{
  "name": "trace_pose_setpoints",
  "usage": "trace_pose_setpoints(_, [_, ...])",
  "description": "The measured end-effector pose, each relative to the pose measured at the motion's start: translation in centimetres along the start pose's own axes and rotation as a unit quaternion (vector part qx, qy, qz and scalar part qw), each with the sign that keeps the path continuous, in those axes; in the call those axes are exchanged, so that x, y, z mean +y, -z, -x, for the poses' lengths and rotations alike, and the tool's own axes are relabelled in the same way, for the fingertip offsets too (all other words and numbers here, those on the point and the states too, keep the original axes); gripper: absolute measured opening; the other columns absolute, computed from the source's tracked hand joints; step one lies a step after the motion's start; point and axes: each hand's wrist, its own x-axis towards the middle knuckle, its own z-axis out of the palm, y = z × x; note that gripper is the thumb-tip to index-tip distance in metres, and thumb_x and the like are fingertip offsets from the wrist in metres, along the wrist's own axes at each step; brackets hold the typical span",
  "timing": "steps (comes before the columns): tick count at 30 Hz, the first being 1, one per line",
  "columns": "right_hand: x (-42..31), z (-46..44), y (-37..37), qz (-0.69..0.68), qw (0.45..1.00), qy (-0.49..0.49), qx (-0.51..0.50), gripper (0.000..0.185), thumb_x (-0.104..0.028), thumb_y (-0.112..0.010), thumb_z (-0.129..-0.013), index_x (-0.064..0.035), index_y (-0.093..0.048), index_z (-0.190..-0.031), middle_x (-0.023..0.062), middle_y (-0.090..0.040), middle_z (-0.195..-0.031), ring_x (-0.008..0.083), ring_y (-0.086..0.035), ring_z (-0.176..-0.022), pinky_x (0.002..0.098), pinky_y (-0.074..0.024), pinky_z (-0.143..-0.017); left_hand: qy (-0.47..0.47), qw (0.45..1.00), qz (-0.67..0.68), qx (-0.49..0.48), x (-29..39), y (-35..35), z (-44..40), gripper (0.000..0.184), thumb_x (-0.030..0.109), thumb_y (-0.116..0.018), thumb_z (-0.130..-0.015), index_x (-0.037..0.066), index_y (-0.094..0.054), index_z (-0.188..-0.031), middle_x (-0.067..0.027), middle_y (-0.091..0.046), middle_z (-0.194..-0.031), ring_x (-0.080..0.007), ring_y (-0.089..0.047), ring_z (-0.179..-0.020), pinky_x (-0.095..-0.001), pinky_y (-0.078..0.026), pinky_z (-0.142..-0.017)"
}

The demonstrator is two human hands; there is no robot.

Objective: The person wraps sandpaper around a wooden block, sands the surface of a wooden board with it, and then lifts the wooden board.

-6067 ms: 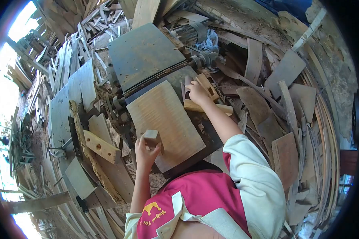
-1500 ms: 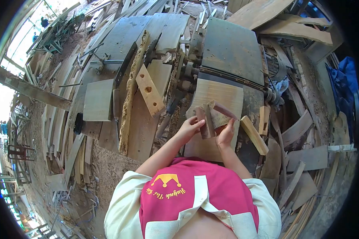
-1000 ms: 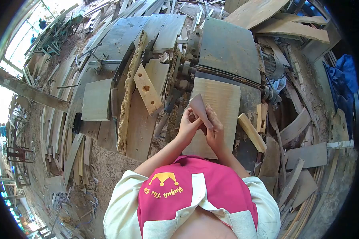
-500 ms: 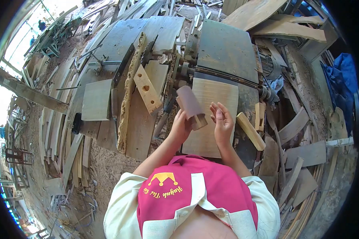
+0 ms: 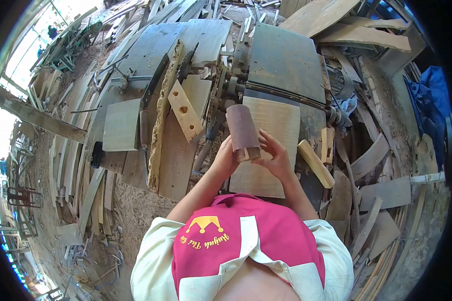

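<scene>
A wooden block wrapped in reddish-brown sandpaper (image 5: pixel 243 128) is held up before me over a pale board (image 5: pixel 278 118). My left hand (image 5: pixel 227 158) grips its left side near the lower end. From the right, my right hand (image 5: pixel 276 156) curls round the lower right edge, fingers above and thumb near the bare wood end. Some of the fingertips are hidden behind the block. Left of the hands lies a light wood piece with several holes (image 5: pixel 185 111). A short wood bar (image 5: pixel 316 164) rests to the right.
A rough-edged wood strip (image 5: pixel 163 115), a handsaw (image 5: pixel 144 128) and a square board (image 5: pixel 121 125) lie on the left. Behind the pale board is a machine with a flat metal table (image 5: pixel 286 60). Offcuts (image 5: pixel 386 195) are heaped on the right, near a blue tarp (image 5: pixel 432 95).
My right hand has moved left from open air to the block. The sandpaper-wrapped block has turned more upright and shifted slightly right in my left hand.
</scene>
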Motion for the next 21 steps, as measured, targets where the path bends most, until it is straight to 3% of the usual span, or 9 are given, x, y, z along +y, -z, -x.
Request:
trace_pose_setpoints(3, [-0.6, -0.2, 0.2, -0.087, 0.994, -0.065, 0.029, 0.078, -0.006, -0.077, -0.064, -0.0041, -0.036, -0.131, 0.0152, -0.054, -0.117, 0.0212, -0.054, -0.106, 0.034, -0.0473, -0.088, 0.008, 0.999, -0.026, -0.038, 0.0, -0.5, 0.1, 0.037, 0.028, -0.039, -0.092, 0.002, -0.046, -0.115, -0.0121, -0.055, -0.108, -0.0224, -0.057, -0.097, -0.0372, -0.048, -0.081])
trace_pose_setpoints(8, [-1.3, -0.5, -0.2, -0.052, 0.998, -0.033, 0.023, 0.076, -0.003, -0.076, -0.065, -0.0035, -0.037, -0.131, 0.0148, -0.054, -0.118, 0.0211, -0.054, -0.107, 0.0325, -0.0473, -0.088, 0.005, 1.0, -0.002, -0.021, 0.6, -1.1, 0.7, 0.033, 0.024, -0.042, -0.091, 0.0, -0.048, -0.112, -0.0124, -0.056, -0.107, -0.0211, -0.057, -0.096, -0.035, -0.048, -0.08])
trace_pose_setpoints(9, [-1.6, -0.4, -0.3, -0.026, 0.999, -0.03, 0.029, 0.076, -0.003, -0.076, -0.065, -0.0036, -0.037, -0.131, 0.0148, -0.053, -0.119, 0.0213, -0.053, -0.108, 0.0327, -0.0467, -0.089, -0.112, 0.968, -0.22, -0.047, 0.6, -0.7, 0.7, 0.032, 0.021, -0.043, -0.091, 0.001, -0.046, -0.115, -0.0099, -0.056, -0.106, -0.0177, -0.057, -0.095, -0.0312, -0.048, -0.077])
trace_pose_setpoints(10, [-1.8, -0.3, -0.4, -0.027, 0.999, -0.029, 0.029, 0.076, -0.003, -0.076, -0.065, -0.0036, -0.037, -0.131, 0.0148, -0.053, -0.119, 0.0213, -0.053, -0.108, 0.0327, -0.0467, -0.089, -0.223, 0.875, -0.425, -0.07, 0.5, -0.4, 0.6, 0.032, 0.019, -0.045, -0.091, 0.002, -0.044, -0.118, -0.0074, -0.056, -0.106, -0.0143, -0.056, -0.095, -0.0275, -0.048, -0.075])
trace_pose_setpoints(11, [-1.9, -0.1, -0.4, -0.012, 0.999, -0.013, 0.026, 0.075, -0.004, -0.075, -0.066, -0.0041, -0.037, -0.131, 0.014, -0.052, -0.12, 0.0219, -0.052, -0.11, 0.0334, -0.0456, -0.09, -0.223, 0.874, -0.425, -0.069, 0.4, -0.2, 0.5, 0.032, 0.019, -0.045, -0.091, 0.002, -0.044, -0.118, -0.0074, -0.056, -0.106, -0.0143, -0.056, -0.095, -0.0275, -0.048, -0.075])
trace_pose_setpoints(12, [-1.9, 0.0, -0.4, 0.002, 1.0, 0.003, 0.023, 0.075, -0.005, -0.075, -0.066, -0.0047, -0.037, -0.131, 0.0132, -0.052, -0.122, 0.0224, -0.051, -0.112, 0.0341, -0.0444, -0.091, -0.126, 0.954, -0.268, -0.037, 0.3, -0.2, 0.4, 0.034, 0.02, -0.046, -0.09, 0.002, -0.044, -0.118, -0.0068, -0.056, -0.105, -0.0128, -0.056, -0.093, -0.0262, -0.047, -0.074])
trace_pose_setpoints(13, [-1.6, 0.1, -0.3, 0.002, 1.0, 0.002, 0.023, 0.075, -0.005, -0.075, -0.066, -0.0047, -0.037, -0.131, 0.0132, -0.052, -0.122, 0.0224, -0.051, -0.112, 0.0341, -0.0444, -0.091, -0.023, 0.995, -0.1, -0.003, 0.4, -0.2, 0.3, 0.035, 0.022, -0.047, -0.09, 0.002, -0.045, -0.118, -0.0061, -0.056, -0.105, -0.0113, -0.055, -0.092, -0.0249, -0.046, -0.073])
trace_pose_setpoints(19, [-2.4, 0.3, -0.1, 0.021, 0.999, 0.005, 0.035, 0.078, -0.016, -0.076, -0.068, -0.0073, -0.034, -0.134, 0.0114, -0.039, -0.135, 0.0239, -0.041, -0.122, 0.0357, -0.041, -0.093, -0.081, 0.964, -0.253, -0.013, 1.7, -1.2, 0.5, 0.045, 0.023, -0.055, -0.087, 0.003, -0.041, -0.124, -0.005, -0.056, -0.107, -0.0088, -0.052, -0.093, -0.0235, -0.044, -0.074])
trace_pose_setpoints(21, [-2.4, 0.1, 0.0, 0.011, 0.999, 0.034, -0.021, 0.08, -0.022, -0.074, -0.071, -0.007, -0.03, -0.136, 0.0123, -0.028, -0.141, 0.0238, -0.031, -0.128, 0.0362, -0.0397, -0.094, -0.083, 0.966, -0.245, -0.01, 1.8, -1.6, 0.6, 0.046, 0.022, -0.055, -0.087, 0.004, -0.038, -0.126, -0.0045, -0.055, -0.107, -0.0089, -0.052, -0.093, -0.0234, -0.044, -0.075])
